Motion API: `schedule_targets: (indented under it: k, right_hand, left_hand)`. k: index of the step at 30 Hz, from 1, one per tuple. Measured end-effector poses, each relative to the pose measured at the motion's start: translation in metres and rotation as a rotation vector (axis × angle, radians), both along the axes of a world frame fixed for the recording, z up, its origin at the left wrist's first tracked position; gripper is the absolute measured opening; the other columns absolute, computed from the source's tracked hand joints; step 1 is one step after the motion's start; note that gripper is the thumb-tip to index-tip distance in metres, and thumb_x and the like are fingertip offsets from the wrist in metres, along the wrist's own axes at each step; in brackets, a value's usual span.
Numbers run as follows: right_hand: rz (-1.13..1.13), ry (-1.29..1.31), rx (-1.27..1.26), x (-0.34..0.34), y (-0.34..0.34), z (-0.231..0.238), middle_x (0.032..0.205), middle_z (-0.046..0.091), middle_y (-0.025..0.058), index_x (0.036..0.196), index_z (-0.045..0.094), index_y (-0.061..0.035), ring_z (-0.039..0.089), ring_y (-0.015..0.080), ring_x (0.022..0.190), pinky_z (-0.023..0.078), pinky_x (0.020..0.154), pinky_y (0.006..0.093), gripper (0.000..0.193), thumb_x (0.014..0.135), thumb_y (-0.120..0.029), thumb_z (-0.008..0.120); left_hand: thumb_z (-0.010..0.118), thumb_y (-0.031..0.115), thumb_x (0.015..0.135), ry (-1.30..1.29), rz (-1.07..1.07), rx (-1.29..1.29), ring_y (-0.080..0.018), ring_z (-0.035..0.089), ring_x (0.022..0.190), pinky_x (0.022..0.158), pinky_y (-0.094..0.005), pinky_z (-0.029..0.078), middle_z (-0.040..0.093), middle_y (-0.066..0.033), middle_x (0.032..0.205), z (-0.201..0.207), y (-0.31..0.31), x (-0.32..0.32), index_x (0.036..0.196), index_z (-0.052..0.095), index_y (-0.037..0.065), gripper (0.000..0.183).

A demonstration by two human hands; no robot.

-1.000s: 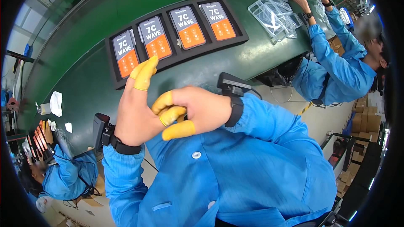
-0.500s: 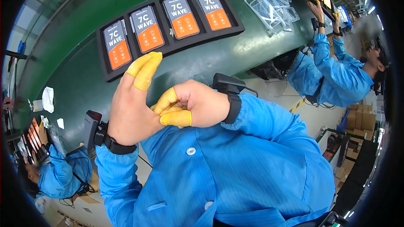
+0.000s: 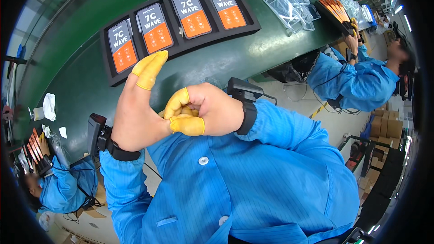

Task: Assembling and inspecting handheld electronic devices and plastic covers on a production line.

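Observation:
My left hand (image 3: 133,117) is raised in front of my chest, its fingers stretched upward with yellow finger cots (image 3: 151,68) on the tips. My right hand (image 3: 214,110), also wearing yellow finger cots, is closed in a pinch at my left thumb, apparently on that thumb's cot. The thumb tip is mostly hidden behind the right fingers. Beyond the hands lies a black foam tray (image 3: 217,37) with several slots, each holding a phone (image 3: 154,28) with a grey and orange printed front. My left fingertips overlap the tray's near edge in view without clearly touching it.
Clear plastic cases (image 3: 289,7) are heaped on the green table (image 3: 194,68) to the right of the tray. White paper scraps (image 3: 49,107) lie at left. One co-worker (image 3: 348,83) handles a phone tray on the right; another (image 3: 68,183) sits at far left.
Both hands keep the same pinch at the left thumb, with the left hand shifted slightly left. At right, the co-worker's tray of phones has come lower and tilted.

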State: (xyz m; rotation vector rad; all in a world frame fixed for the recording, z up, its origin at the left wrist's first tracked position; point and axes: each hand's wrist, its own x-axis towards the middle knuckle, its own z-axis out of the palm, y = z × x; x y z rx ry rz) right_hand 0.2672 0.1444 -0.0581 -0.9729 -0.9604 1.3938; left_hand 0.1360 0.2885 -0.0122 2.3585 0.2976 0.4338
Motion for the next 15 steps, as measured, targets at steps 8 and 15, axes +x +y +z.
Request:
schedule_targets:
  k: [8, 15]
  right_hand:
    - [-0.014, -0.087, -0.036, -0.002, 0.002, -0.002, 0.094, 0.064, 0.0003, 0.104, 0.061, -0.001, 0.058, 0.0049, 0.085, 0.049, 0.074, 0.0224, 0.018, 0.09, -0.007, 0.07]
    - [-0.032, -0.13, -0.034, -0.006, 0.01, 0.004, 0.092, 0.062, 0.0012, 0.102, 0.058, -0.0017, 0.059, 0.0055, 0.086, 0.05, 0.074, 0.0234, 0.019, 0.089, -0.007, 0.072]
  left_hand:
    - [0.09, 0.019, 0.058, 0.034, -0.011, -0.042, -0.0343, 0.051, 0.128, 0.107, -0.0405, 0.042, 0.052, -0.0174, 0.137, -0.009, 0.006, -0.003, 0.143, 0.046, 0.006, 0.096]
    - [0.089, 0.02, 0.061, 0.035, 0.013, -0.12, -0.0322, 0.053, 0.126, 0.106, -0.0395, 0.042, 0.054, -0.0167, 0.134, -0.021, 0.005, -0.004, 0.142, 0.046, 0.005, 0.093]
